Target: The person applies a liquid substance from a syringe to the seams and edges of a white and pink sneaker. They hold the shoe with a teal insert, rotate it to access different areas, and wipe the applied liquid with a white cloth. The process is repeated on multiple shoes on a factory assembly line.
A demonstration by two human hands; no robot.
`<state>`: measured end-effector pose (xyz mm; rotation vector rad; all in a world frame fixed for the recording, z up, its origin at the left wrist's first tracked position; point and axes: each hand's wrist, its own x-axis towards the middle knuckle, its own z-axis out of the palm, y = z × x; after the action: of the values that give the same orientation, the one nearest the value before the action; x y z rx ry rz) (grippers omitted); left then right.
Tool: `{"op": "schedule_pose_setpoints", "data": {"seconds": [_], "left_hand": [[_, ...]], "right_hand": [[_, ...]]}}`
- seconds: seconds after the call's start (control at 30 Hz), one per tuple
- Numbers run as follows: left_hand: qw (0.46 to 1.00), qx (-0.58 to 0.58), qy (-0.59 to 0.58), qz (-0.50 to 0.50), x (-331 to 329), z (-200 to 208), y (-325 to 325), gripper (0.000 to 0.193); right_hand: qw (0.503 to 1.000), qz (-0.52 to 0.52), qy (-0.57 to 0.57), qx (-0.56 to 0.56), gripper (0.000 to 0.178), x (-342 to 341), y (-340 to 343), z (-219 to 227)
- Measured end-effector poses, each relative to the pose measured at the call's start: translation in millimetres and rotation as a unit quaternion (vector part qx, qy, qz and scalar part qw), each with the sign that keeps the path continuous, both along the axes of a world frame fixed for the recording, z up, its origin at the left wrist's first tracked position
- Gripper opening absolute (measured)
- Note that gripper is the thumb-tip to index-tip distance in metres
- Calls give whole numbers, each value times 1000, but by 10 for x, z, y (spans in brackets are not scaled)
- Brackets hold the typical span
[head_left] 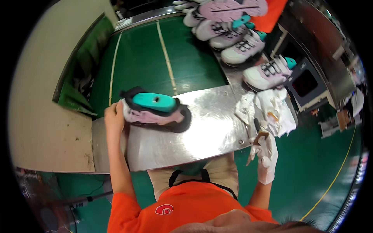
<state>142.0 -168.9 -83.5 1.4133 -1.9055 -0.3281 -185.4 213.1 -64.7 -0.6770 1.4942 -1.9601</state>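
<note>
A pink and white shoe (149,117) with a teal shoe last in its opening sits on the metal bench in front of me. My left hand (115,117), bare, grips its white end on the left, with the fingertips partly hidden behind it. Off the bench's right edge, my right hand (266,156) wears a white glove and is closed on a small brown flat piece (260,136); its exact kind cannot be made out. White crumpled cloths (276,112) lie just beyond that hand, beside a short dark handle (256,125).
A green conveyor belt (140,58) with pale lines runs away behind the metal bench (206,128). Several similar shoes (243,48) crowd the far right, one shoe (268,73) standing nearer. A dark machine box (307,83) is right of them; a beige panel (50,97) borders the left.
</note>
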Motion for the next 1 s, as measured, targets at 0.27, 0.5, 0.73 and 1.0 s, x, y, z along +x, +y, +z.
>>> {"op": "schedule_pose_setpoints", "data": {"seconds": [0.27, 0.5, 0.73, 1.0], "left_hand": [[889, -86, 33, -448, -1412, 705, 1873, 16], [888, -8, -12, -460, -2730, -77, 1619, 19], [861, 108, -45, -495, -2866, -64, 1476, 17], [859, 109, -134, -482, -2983, 98, 1483, 20]], "right_hand": [[989, 59, -123, -65, 93, -181, -1, -102], [972, 112, -170, -117, 95, -293, -130, -273], [961, 127, -202, -142, 94, -380, -124, -369], [964, 131, -198, -121, 98, -378, -102, -325]]}}
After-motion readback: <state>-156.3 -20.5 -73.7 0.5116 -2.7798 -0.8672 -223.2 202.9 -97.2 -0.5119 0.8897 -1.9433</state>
